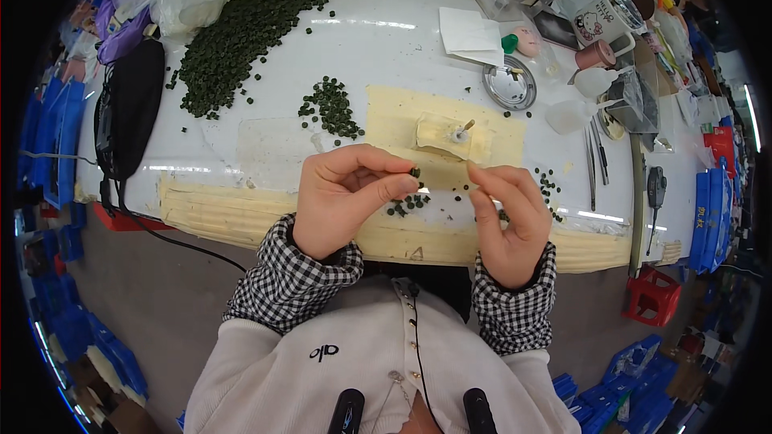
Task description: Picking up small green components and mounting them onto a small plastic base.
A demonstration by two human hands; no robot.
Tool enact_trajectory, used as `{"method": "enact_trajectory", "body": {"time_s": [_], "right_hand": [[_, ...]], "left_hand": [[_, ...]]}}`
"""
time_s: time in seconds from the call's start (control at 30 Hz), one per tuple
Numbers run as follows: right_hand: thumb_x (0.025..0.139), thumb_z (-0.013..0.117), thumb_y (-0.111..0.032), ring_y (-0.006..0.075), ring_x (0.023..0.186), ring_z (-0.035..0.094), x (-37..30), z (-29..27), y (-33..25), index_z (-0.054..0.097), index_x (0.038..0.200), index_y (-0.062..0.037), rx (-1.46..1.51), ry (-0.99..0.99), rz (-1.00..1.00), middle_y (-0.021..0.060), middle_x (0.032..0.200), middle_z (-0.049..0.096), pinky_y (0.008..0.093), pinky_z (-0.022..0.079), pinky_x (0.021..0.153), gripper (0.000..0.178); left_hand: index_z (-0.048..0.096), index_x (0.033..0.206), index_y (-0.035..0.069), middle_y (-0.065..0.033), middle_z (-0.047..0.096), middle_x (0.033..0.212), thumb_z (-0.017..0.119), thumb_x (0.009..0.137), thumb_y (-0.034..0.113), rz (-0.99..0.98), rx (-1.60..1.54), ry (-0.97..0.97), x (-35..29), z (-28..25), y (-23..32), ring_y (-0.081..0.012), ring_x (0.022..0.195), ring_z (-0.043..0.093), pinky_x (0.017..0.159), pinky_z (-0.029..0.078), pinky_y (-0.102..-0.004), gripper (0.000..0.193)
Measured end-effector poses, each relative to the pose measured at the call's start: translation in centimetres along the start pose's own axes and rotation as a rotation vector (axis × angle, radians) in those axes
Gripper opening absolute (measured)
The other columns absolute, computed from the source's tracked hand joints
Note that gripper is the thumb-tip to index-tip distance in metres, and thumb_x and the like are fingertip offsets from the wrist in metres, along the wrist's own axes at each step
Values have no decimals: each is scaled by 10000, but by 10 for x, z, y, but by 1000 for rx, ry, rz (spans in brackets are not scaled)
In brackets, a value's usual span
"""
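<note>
My left hand (342, 197) pinches a small dark green piece (416, 173) between thumb and forefinger, above the near part of the white table (386, 48). To its right, my right hand (515, 221) is curled in a pinch; whatever its fingertips hold, if anything, is too small to make out. Below and between the hands lie several loose green pieces (410, 205), and more pieces (548, 185) lie beside the right hand. Just beyond my fingers, a cream-coloured pad (450, 137) with a small upright peg rests on a yellow sheet (394, 108).
A large heap of green pieces (233, 48) covers the far left, with a smaller pile (331, 108) nearer. A black pouch (133, 108) lies at the left edge. On the right are a round metal dish (509, 84), a white mug (603, 20), squeeze bottles (571, 116) and tweezers (591, 165).
</note>
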State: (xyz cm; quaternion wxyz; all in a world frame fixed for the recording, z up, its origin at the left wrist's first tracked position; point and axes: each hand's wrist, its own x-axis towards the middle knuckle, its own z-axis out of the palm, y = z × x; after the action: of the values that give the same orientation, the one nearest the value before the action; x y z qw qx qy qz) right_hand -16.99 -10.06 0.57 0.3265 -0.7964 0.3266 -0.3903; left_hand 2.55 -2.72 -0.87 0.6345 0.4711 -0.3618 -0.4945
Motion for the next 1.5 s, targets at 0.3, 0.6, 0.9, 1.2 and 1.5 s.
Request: {"method": "enact_trajectory", "body": {"time_s": [0.3,0.6,0.9,1.2,1.5], "right_hand": [[716,714,5,254,730,547,-10,-3,20,671,851,-16,-299,-73,-55,83,766,595,345,445,645,143],[722,707,17,256,682,556,-13,1,13,612,807,-7,-296,-84,-41,88,754,599,333,454,623,130],[771,682,63,173,689,626,-20,5,-2,618,867,26,17,-51,143,112,821,653,263,502,637,121],[792,679,64,157,738,638,-32,8,-2,656,899,36,280,-20,323,106,827,657,251,508,677,112],[777,698,53,182,711,634,-26,16,-24,690,948,12,212,-69,90,114,819,669,257,492,643,176]], "left_hand": [[695,884,-27,-66,643,782,714,785,-19,116,792,38,-18,-26,10,-104,640,587,575,446,-215,102],[671,854,-32,-79,610,743,711,789,-2,217,910,122,-16,-30,8,-120,602,565,542,437,-232,82],[627,853,-23,-83,587,782,704,796,17,260,1155,251,4,-46,2,-150,620,576,566,470,-247,103],[639,950,-33,-116,692,882,648,874,22,85,240,235,-18,-20,13,-133,772,673,693,560,-224,94],[619,1090,-2,-132,685,967,561,957,132,-264,-579,-158,-31,-19,-6,-165,844,689,728,577,-229,198]]}}
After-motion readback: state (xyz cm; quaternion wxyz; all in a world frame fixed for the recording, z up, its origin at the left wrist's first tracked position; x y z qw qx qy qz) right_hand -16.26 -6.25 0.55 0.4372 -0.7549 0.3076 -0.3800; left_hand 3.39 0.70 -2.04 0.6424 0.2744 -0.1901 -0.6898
